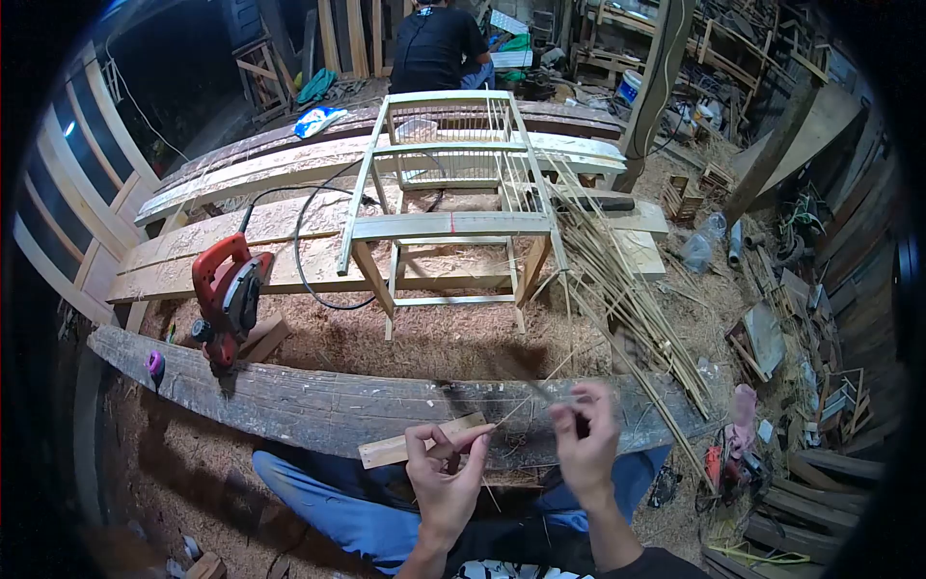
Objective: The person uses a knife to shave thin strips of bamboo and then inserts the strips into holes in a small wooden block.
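Observation:
My left hand (449, 473) pinches a thin bamboo stick (511, 413) between thumb and fingers, its upper end slanting to the right. Beneath that hand, a small wooden block (386, 452) with holes lies on the dark, worn plank (318, 400) across my lap. Closed and partly smeared by motion, my right hand (590, 449) is just right of the stick. A narrow, blade-like tool (540, 389) juts from it toward the upper left, too blurred to make out fully.
A slatted wooden frame (449, 225) stands beyond the plank. A red power planer (230, 299) sits at left, with a purple-topped item (155, 364) near it. Long bamboo strips (637, 299) lean at right. Another person (439, 48) sits at the back. Shavings cover the floor.

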A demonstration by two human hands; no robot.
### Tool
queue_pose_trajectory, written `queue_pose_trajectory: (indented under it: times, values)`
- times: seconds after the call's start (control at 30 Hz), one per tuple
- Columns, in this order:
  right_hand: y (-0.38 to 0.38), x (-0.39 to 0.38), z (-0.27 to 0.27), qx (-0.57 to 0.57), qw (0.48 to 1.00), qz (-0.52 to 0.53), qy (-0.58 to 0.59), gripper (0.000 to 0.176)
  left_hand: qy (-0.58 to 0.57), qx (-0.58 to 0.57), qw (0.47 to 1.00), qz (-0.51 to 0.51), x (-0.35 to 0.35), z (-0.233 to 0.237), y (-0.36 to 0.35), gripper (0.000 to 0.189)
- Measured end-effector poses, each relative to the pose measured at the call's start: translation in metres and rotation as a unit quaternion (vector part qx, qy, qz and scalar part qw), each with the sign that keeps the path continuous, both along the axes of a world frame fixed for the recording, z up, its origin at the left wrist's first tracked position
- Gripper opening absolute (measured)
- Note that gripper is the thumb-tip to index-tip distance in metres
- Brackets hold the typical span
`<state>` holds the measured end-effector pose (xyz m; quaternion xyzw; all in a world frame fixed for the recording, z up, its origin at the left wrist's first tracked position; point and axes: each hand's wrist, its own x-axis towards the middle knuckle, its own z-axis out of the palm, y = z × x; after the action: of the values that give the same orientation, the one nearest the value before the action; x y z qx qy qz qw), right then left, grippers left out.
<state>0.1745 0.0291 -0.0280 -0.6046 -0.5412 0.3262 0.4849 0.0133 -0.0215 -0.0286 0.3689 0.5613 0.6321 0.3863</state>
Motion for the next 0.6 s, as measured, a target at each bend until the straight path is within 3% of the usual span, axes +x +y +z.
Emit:
queue_pose_trajectory:
  times: [0.07, 0.13, 0.2, 0.3, 0.43, 0.5, 0.57, 0.6]
  values:
    - [-0.013, -0.013, 0.001, 0.106, 0.985, 0.106, -0.088, 0.04, -0.007, 0.01, 1.0, 0.008, 0.001, -0.005, 0.0, 0.042]
    - [-0.013, -0.013, 0.01, 0.083, 0.988, 0.094, -0.085, 0.037, 0.064, 0.016, 0.998, 0.012, 0.0, -0.006, -0.001, 0.042]
    - [-0.001, -0.002, -0.012, 0.096, 0.991, 0.037, -0.08, 0.042, 0.028, 0.019, 0.999, 0.018, 0.001, 0.0, -0.001, 0.042]
    - [0.002, -0.004, 0.0, 0.07, 0.997, 0.002, -0.035, 0.045, 0.002, 0.018, 1.0, 0.022, 0.0, 0.003, -0.002, 0.042]
    - [-0.018, -0.018, 0.005, 0.13, 0.975, 0.122, -0.132, 0.044, 0.06, 0.006, 0.998, 0.033, 0.0, -0.003, -0.003, 0.042]
    - [-0.009, -0.013, 0.009, 0.095, 0.984, 0.085, -0.121, 0.047, 0.066, 0.01, 0.998, 0.023, -0.002, -0.001, -0.003, 0.044]
    - [-0.001, -0.009, 0.013, 0.039, 0.999, 0.0, -0.007, 0.049, 0.075, 0.015, 0.997, 0.01, -0.003, 0.001, -0.004, 0.045]
    - [-0.004, -0.011, 0.009, 0.063, 0.996, 0.032, -0.046, 0.05, 0.051, 0.021, 0.998, 0.016, -0.001, 0.001, -0.003, 0.046]
